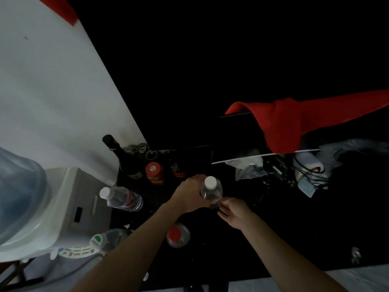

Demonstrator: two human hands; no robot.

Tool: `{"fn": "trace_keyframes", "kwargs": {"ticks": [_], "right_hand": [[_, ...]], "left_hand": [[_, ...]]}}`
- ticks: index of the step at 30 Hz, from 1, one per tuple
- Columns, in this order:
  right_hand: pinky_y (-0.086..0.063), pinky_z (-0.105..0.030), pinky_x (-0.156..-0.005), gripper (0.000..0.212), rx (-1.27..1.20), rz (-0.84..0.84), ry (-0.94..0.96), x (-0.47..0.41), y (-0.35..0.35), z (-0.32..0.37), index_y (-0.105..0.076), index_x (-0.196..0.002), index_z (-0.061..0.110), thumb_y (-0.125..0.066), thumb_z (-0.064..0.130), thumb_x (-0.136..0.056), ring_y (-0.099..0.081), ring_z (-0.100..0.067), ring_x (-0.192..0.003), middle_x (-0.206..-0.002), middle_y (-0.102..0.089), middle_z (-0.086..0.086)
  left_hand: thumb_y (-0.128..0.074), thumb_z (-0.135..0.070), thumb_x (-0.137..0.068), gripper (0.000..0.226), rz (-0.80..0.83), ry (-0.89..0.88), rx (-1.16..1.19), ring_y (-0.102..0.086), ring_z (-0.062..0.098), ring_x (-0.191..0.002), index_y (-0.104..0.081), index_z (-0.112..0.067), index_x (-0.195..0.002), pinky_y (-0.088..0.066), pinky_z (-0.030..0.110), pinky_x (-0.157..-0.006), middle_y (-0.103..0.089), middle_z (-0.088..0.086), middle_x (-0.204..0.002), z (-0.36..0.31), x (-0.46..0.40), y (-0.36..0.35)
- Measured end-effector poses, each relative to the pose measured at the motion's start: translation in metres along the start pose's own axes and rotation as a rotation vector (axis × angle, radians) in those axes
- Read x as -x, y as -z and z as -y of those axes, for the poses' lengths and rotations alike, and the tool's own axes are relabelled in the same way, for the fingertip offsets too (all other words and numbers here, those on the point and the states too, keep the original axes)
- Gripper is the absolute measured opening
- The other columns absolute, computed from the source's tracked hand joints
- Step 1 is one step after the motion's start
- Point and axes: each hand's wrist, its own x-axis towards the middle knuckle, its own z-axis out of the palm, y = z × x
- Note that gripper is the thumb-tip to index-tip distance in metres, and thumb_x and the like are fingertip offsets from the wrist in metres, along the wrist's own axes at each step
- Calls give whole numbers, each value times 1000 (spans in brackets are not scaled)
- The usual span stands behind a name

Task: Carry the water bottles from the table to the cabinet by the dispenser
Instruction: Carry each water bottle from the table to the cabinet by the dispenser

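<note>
Dark cabinet top (242, 232): open stretch right of and toward the viewer from the right hand (235, 213); nothing stands there except small specks. Left side crowded: white-capped bottle (122, 199) beside the water dispenser (69, 207), green-capped bottle (105, 241) and red-capped bottle (177, 234) toward the viewer. Back row blocked by wine bottle (122, 157), red-lidded jar (154, 172), another dark bottle, probably. Far right: plastic bags (248, 167), cables, red cloth (294, 121) overhanging.

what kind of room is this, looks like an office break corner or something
Probably a drinks corner in an office or workroom, though it is too dim to be sure. A water dispenser with a big jug stands against a white wall, beside a dark cabinet top crowded with bottles and tangled cables.
</note>
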Motion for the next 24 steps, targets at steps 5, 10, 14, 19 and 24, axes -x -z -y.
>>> {"fn": "trace_keyframes", "kwargs": {"ticks": [5,10,14,19,24], "right_hand": [[-30,-45,-114,38,34,-45,-13,-15,-1,-1,-48,-138,7,-38,1,-102,-43,-26,-135,-144,-48,-12],[-29,-43,-113,38,62,-47,7,-19,-1,-5,-47,-138,0,-35,-2,-101,-43,-28,-136,-146,-46,-18],[-29,-43,-113,38,85,-64,21,-20,1,-4,-50,-136,2,-32,-1,-103,-49,-26,-127,-142,-49,-16],[-29,-42,-114,39,127,-56,46,-14,5,3,-51,-136,6,-31,0,-103,-33,-29,-143,-151,-39,-19],[-35,-39,-107,32,111,15,122,31,0,20,-55,-128,5,-40,3,-100,-58,-22,-99,-123,-59,-14]], "left_hand": [[-83,-44,-72,62,8,51,12,-65,24,-106,-60,-18,-123,-54,42,-89,-65,3,-116,17,-12,-19],[-85,-40,-76,63,-2,29,-8,-63,22,-110,-58,-20,-129,-53,39,-92,-64,2,-123,21,-19,-27],[-81,-42,-77,65,62,34,-94,-61,24,-115,-53,-26,-133,-53,44,-94,-59,-2,-129,19,-24,-29],[-80,-29,-82,66,141,35,-113,-53,25,-125,-48,-16,-138,-47,43,-103,-53,5,-135,14,-27,-28],[-81,-26,-80,102,189,88,-104,-32,30,-146,-18,-19,-160,-35,43,-118,-30,9,-158,13,-9,-3]]}}
